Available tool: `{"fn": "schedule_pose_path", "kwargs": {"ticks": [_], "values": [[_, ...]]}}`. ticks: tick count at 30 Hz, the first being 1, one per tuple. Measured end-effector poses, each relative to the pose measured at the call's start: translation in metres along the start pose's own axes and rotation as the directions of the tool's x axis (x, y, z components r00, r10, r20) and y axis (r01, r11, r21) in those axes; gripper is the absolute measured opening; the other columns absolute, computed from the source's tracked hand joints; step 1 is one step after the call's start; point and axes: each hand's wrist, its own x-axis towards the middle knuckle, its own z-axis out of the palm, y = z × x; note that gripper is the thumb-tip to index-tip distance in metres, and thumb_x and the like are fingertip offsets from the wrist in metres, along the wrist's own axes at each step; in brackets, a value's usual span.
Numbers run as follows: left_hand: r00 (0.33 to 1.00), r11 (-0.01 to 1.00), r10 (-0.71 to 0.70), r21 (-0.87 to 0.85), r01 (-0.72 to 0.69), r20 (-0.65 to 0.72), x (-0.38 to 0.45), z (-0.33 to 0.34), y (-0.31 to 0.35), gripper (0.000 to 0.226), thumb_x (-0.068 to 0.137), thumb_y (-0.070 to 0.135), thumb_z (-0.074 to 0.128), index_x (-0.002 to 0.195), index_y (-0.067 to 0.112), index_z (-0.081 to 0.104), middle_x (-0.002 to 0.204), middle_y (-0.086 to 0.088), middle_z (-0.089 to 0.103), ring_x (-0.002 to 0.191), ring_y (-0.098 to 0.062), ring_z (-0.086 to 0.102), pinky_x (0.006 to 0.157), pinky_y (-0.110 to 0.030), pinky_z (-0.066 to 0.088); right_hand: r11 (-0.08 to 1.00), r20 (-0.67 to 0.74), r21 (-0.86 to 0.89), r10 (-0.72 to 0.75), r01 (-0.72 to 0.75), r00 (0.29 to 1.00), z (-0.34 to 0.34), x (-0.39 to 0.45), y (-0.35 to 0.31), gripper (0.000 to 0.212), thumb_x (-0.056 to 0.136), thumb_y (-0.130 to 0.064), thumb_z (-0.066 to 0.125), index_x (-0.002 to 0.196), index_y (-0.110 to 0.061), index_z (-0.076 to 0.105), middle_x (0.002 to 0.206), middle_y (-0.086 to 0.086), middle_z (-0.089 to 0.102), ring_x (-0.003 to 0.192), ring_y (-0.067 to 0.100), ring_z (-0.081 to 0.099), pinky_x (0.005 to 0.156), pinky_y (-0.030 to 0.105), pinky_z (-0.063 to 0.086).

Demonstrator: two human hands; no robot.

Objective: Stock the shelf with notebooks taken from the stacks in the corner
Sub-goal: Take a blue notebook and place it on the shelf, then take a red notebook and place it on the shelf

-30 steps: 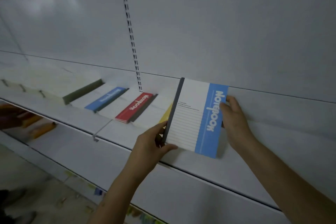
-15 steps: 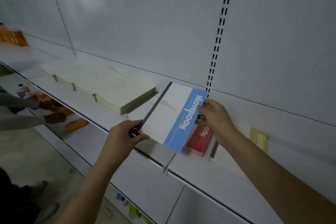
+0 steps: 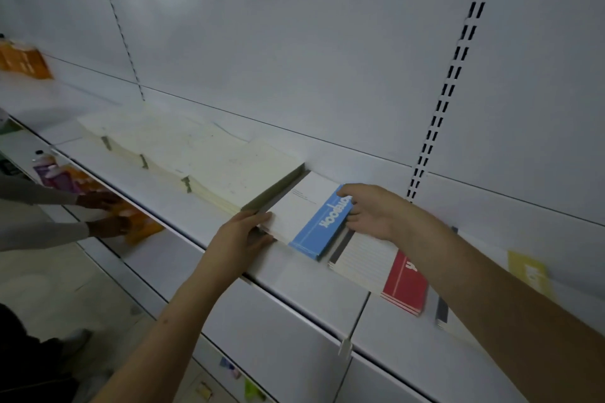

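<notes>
A white notebook with a blue band (image 3: pixel 307 222) lies flat on the white shelf (image 3: pixel 203 232), right of a row of cream notebook stacks (image 3: pixel 203 167). My left hand (image 3: pixel 240 235) grips its near left corner. My right hand (image 3: pixel 370 209) holds its far right edge, fingers curled over the blue band. To its right lie a red-banded notebook (image 3: pixel 386 267) and, further on, a yellow-banded one (image 3: pixel 528 270), partly hidden by my right forearm.
Another person's two hands (image 3: pixel 104 216) work among orange packets (image 3: pixel 144 229) on the lower shelf at left. More orange packets (image 3: pixel 23 60) sit at far left. A perforated upright (image 3: pixel 455 75) runs up the back panel. A price-tag clip (image 3: pixel 345 345) juts from the shelf lip.
The blue notebook has gone from tilted in the air down flat onto the shelf, leftward beside the cream stacks. Both hands followed it down and my view swung left.
</notes>
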Motion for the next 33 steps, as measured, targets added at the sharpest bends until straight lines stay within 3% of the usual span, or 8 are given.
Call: {"fn": "schedule_pose_path", "kwargs": {"ticks": [3,6,8,21,23,27,29,33], "values": [[1.0,0.997,-0.015,-0.072,0.014,-0.006,0.007,0.001,0.001,0.042,0.085,0.023,0.073,0.126,0.026,0.064,0.122,0.009,0.059,0.094,-0.006,0.058,0.087,-0.015,0.041,0.996,0.051,0.062,0.068,-0.071,0.996,0.004,0.0,-0.007,0.047,0.096,-0.013,0.054,0.137,0.003,0.038,0.126,0.017,0.053,0.127,0.032,0.049,0.111,0.041,0.033],[0.999,0.991,-0.039,-0.126,0.04,0.006,0.011,-0.001,0.0,0.042,0.083,0.025,0.075,0.124,0.031,0.064,0.117,0.015,0.059,0.094,-0.004,0.055,0.088,-0.018,0.042,0.984,0.079,0.136,0.102,-0.113,0.992,0.008,0.008,-0.008,0.013,0.091,-0.012,0.056,0.103,-0.009,0.05,0.105,0.015,0.06,0.107,0.032,0.06,0.102,0.044,0.043],[0.999,0.992,-0.029,-0.125,0.031,0.017,0.012,-0.003,-0.002,0.042,0.084,0.027,0.074,0.125,0.032,0.064,0.119,0.017,0.057,0.098,-0.002,0.053,0.088,-0.015,0.04,0.984,0.051,0.148,0.089,-0.096,0.995,0.009,0.012,-0.007,0.011,0.09,-0.011,0.058,0.092,-0.008,0.048,0.096,0.013,0.058,0.103,0.031,0.061,0.098,0.045,0.046],[0.996,1.0,0.022,0.017,-0.024,0.09,0.011,-0.003,0.006,0.044,0.092,0.025,0.064,0.135,0.028,0.055,0.142,0.004,0.047,0.098,-0.003,0.051,0.091,-0.015,0.037,0.998,0.047,0.03,0.048,-0.05,0.998,0.019,0.003,-0.003,0.007,0.094,-0.016,0.053,0.089,-0.011,0.05,0.085,0.007,0.061,0.074,0.018,0.059,0.059,0.025,0.042],[0.993,0.996,0.023,0.08,-0.032,0.116,0.007,-0.004,0.01,0.047,0.094,0.029,0.061,0.139,0.029,0.049,0.148,0.002,0.041,0.108,-0.008,0.053,0.098,-0.02,0.04,0.999,0.055,0.007,0.032,-0.032,0.998,0.018,-0.001,-0.003,0.007,0.093,-0.018,0.054,0.09,-0.012,0.051,0.09,0.008,0.062,0.078,0.019,0.06,0.063,0.026,0.045],[0.998,0.981,0.041,0.186,-0.048,0.045,-0.007,-0.003,0.026,0.06,0.092,0.037,0.061,0.147,0.026,0.039,0.157,0.0,0.03,0.14,-0.02,0.036,0.111,-0.038,0.037,0.989,-0.002,-0.101,-0.112,0.111,0.994,0.005,-0.014,-0.004,0.028,0.093,-0.029,0.055,0.114,-0.01,0.054,0.111,0.006,0.056,0.11,0.024,0.056,0.107,0.039,0.04],[0.991,0.971,0.131,0.207,-0.124,-0.019,-0.013,-0.002,0.039,0.062,0.09,0.04,0.063,0.145,0.021,0.042,0.154,-0.005,0.036,0.14,-0.026,0.036,0.112,-0.044,0.038,0.944,-0.075,-0.251,-0.24,0.215,0.968,-0.009,-0.029,-0.008,0.054,0.095,-0.039,0.049,0.142,-0.014,0.04,0.129,0.001,0.044,0.125,0.023,0.044,0.111,0.038,0.034],[0.979,0.979,0.188,0.094,-0.181,-0.074,-0.025,0.007,0.09,0.063,0.091,0.042,0.06,0.147,0.02,0.039,0.155,-0.004,0.033,0.142,-0.023,0.032,0.112,-0.045,0.037,0.765,-0.136,-0.498,-0.534,0.409,0.835,-0.05,-0.067,-0.015,0.06,0.101,-0.045,0.038,0.153,-0.019,0.024,0.157,0.001,0.028,0.142,0.019,0.028,0.111,0.031,0.023]]}}
